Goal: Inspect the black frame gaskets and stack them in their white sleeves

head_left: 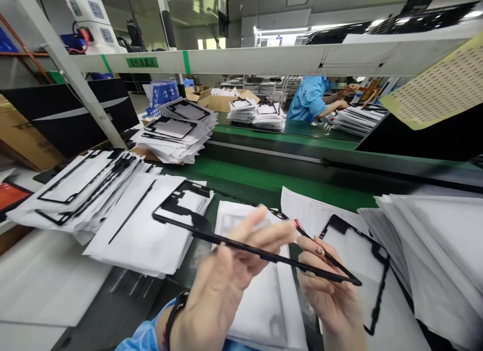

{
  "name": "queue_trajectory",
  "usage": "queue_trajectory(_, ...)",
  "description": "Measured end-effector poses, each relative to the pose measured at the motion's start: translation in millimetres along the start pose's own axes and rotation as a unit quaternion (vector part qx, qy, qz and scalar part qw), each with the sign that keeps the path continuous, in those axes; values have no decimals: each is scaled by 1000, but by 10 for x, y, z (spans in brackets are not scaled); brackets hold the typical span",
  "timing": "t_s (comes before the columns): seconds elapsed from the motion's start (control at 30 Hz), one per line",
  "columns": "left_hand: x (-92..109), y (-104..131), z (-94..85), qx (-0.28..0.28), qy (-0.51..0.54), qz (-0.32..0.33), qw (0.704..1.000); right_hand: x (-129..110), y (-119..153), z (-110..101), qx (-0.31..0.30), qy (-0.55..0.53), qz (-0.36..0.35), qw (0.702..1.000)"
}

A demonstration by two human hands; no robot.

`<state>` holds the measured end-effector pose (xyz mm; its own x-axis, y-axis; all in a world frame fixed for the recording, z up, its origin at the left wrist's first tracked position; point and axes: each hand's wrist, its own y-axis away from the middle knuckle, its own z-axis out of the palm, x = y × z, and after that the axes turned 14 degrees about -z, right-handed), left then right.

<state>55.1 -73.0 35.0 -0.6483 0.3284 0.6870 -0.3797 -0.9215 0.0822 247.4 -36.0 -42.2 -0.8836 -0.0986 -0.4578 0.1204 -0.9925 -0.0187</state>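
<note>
Both my hands hold one thin black frame-shaped piece [181, 210] up over the bench, tilted nearly flat. My left hand [222, 285] grips its near edge around the middle. My right hand [332, 295] pinches the same edge close to its right corner. Under my hands lies a white backing sheet [264, 300]. Another black frame [373, 260] rests on a white sheet just right of my right hand.
Stacks of white sheets with black frames lie at the left [83, 190], at the back [177, 132] and at the right [433, 250]. A green conveyor belt [264, 177] runs across. A person in a blue shirt [309, 99] works beyond it. A shelf beam [226, 59] is overhead.
</note>
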Motion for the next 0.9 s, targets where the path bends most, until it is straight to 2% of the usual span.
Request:
queue_trajectory(0.1, 104, -51, -120, -42, 4, 9, 999, 53, 58, -33, -23, 59, 6, 998)
queue_trajectory(0.17, 202, -108, -191, -35, 10, 32, 999, 61, 113, -67, -51, 152, 13, 987)
queue_trajectory(0.27, 373, -247, -293, -4, 57, 37, 998, 28, 176, -147, -78, 265, 12, 961)
queue_trajectory(0.33, 476, -391, -367, 28, 68, 6, 997, 5, 189, -197, -96, 296, 11, 950)
queue_trajectory(0.43, 549, -653, -480, 86, 29, -48, 995, 23, 176, -235, -145, 341, 14, 929)
queue_trajectory(0.5, 518, -798, -553, 101, -5, -65, 993, 68, 157, -241, -145, 375, 0, 915)
queue_trajectory(0.6, 357, -870, -676, 113, -50, -61, 990, 143, 120, -257, -84, 402, -35, 911)
queue_trajectory(0.67, 209, -819, -782, 120, -86, -61, 987, 179, 88, -289, -36, 410, -60, 909)
queue_trajectory(0.77, 5, -683, -962, 105, -154, -101, 977, 213, 37, -367, 19, 411, -94, 907)
queue_trajectory(0.9, -158, -589, -1139, 119, -228, -125, 958, 237, -3, -473, 40, 407, -96, 907)
